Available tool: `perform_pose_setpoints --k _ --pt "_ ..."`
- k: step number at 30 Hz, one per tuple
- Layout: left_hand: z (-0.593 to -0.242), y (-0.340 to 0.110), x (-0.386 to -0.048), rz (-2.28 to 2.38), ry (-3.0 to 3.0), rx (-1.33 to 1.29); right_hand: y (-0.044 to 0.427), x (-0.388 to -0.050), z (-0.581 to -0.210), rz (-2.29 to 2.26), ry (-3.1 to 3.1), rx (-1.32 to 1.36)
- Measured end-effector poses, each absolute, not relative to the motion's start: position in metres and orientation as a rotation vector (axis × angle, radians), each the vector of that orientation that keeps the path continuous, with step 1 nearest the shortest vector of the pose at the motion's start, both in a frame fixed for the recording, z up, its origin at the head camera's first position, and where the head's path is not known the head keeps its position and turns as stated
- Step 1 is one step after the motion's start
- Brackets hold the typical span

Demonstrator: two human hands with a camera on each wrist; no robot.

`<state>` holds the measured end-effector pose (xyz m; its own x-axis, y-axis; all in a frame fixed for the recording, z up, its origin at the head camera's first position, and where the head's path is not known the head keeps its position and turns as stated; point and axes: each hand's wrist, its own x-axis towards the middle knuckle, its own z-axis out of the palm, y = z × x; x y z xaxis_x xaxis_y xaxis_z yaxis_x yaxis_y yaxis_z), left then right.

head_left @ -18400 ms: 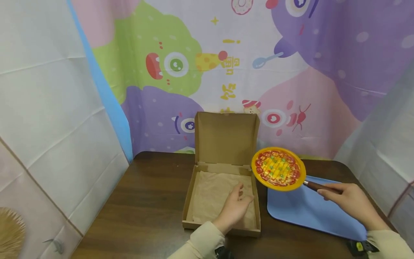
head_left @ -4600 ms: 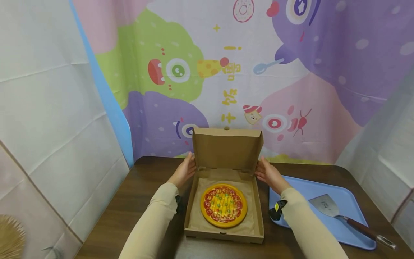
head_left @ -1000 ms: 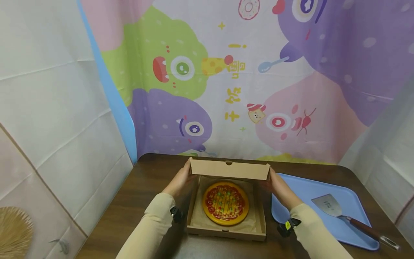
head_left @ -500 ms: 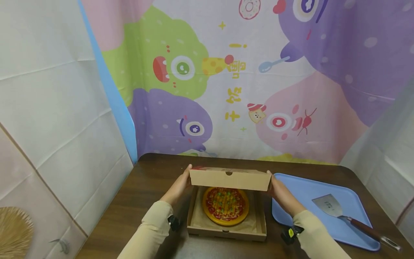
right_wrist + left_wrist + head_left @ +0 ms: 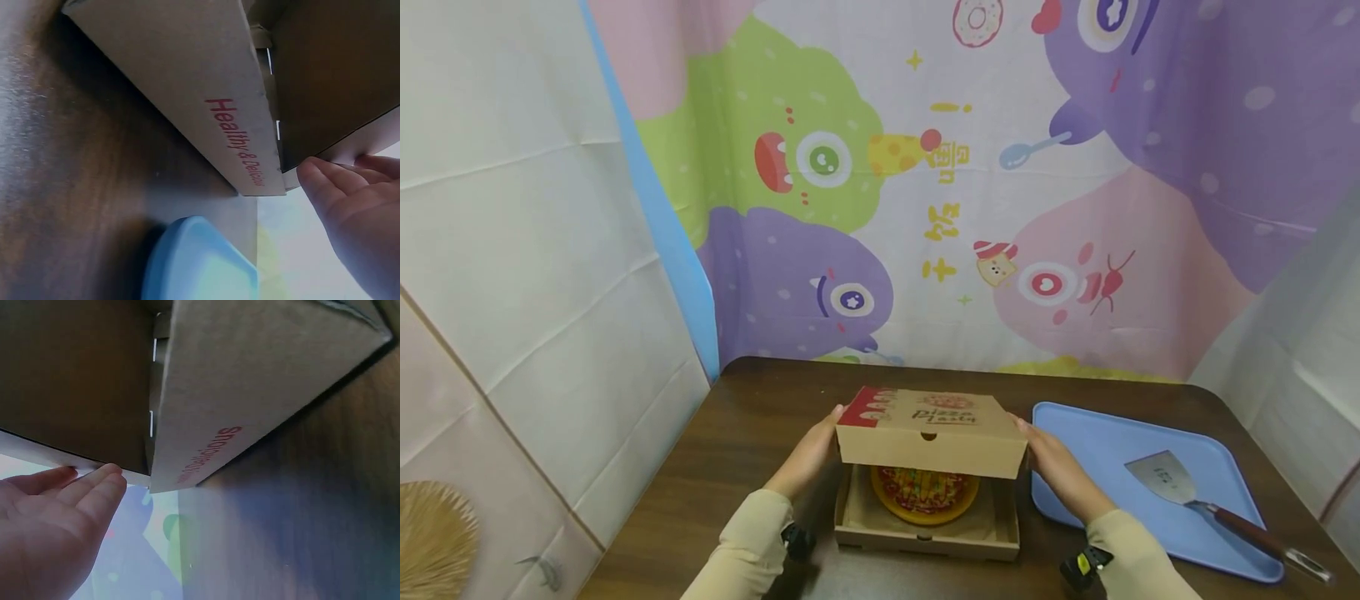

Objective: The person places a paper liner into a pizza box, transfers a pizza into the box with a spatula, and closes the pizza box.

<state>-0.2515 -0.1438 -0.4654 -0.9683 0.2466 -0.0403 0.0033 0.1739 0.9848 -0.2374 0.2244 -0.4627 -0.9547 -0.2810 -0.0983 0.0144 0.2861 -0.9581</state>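
A cardboard pizza box [image 5: 928,546] stands on the table with its printed lid [image 5: 932,446] tilted partway down. Inside, on brown paper, lies a toy pizza [image 5: 925,493]; the lid hides its far part. My left hand [image 5: 811,454] touches the lid's left side, and my right hand [image 5: 1060,467] touches its right side. Seen from the wrists, the left fingers [image 5: 94,490] and the right fingers [image 5: 334,181] lie nearly straight against the lid's side walls.
To the right of the box is a blue tray [image 5: 1090,433], with a pizza server [image 5: 1210,508] on it; the handle sticks out past the tray's near right corner. A printed curtain [image 5: 790,275] hangs behind the dark wooden table [image 5: 700,500].
Since the oldest frame, the toy pizza has gone from the server into the box, and the server onto the tray. Over the last second, both hands have brought the lid forward and down.
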Motion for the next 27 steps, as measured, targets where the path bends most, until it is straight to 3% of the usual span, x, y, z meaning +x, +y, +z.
perform_pose_setpoints --k 19,27 --pt "-0.474 -0.147 -0.227 1.936 2.398 0.206 0.232 -0.218 -0.468 -1.698 2.264 -0.283" --pt "-0.479 -0.158 -0.217 1.858 2.252 0.317 0.233 -0.212 -0.465 -1.603 2.306 -0.346"
